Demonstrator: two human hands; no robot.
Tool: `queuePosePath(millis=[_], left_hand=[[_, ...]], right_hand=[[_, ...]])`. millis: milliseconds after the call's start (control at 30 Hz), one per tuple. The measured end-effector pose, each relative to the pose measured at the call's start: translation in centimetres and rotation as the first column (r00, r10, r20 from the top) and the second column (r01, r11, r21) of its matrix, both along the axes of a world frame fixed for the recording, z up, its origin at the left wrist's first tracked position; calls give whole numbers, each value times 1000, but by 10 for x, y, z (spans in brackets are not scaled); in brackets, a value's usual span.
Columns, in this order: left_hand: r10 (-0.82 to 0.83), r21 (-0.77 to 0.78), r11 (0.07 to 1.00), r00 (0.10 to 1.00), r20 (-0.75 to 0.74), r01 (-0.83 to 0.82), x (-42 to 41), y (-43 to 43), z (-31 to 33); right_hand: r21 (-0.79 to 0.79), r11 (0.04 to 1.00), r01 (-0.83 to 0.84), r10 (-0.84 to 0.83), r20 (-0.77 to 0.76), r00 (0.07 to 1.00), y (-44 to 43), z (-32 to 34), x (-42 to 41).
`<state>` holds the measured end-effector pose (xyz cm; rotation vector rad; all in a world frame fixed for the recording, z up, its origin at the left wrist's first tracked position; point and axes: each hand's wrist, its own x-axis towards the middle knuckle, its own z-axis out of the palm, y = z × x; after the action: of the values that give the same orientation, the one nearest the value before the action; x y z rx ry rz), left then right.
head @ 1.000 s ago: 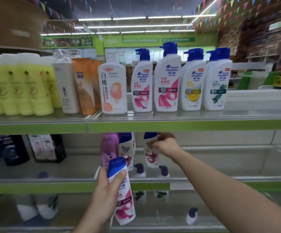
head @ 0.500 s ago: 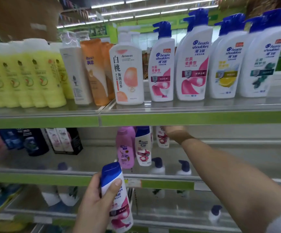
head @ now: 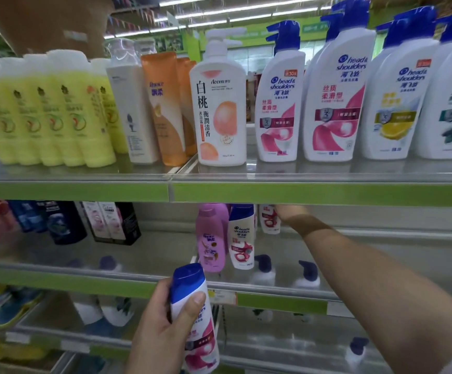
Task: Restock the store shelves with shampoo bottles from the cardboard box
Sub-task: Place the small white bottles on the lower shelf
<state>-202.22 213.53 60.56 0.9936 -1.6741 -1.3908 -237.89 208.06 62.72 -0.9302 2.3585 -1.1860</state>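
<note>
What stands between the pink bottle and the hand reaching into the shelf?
In the head view, a blue-capped bottle stands beside the pink bottle; a second white bottle sits farther back by the right hand.

Bright, even light frm ceiling tubes (head: 246,6), top of frame. Glare on shelf (head: 327,172) lip mid-frame. Wide-angle bend at edges; upper-left yellow bottles (head: 43,109) + lower left blurry.
</note>
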Motion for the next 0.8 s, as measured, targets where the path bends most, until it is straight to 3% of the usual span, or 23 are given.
queuePosePath(millis=[400, 600, 700, 800], left_hand=[[-20, -17, 1000, 1000, -19, 19, -5, -3, -5], [-76, -27, 997, 994, -75, 74, -14, -1, -2], [-116, -36, 993, 987, -109, 113, -23, 1, 2], [-168, -63, 985, 978, -126, 161, -33, 5, 6]], right_hand=[[55, 997, -62, 65, -55, 996, 9, 2, 0], [89, 990, 111, -91, -203, 975, 39, 2, 8], [-75, 984, 162, -173, -171, 970, 64, 4, 31], [-241, 970, 15, -36, -80, 996, 96, 8, 61]])
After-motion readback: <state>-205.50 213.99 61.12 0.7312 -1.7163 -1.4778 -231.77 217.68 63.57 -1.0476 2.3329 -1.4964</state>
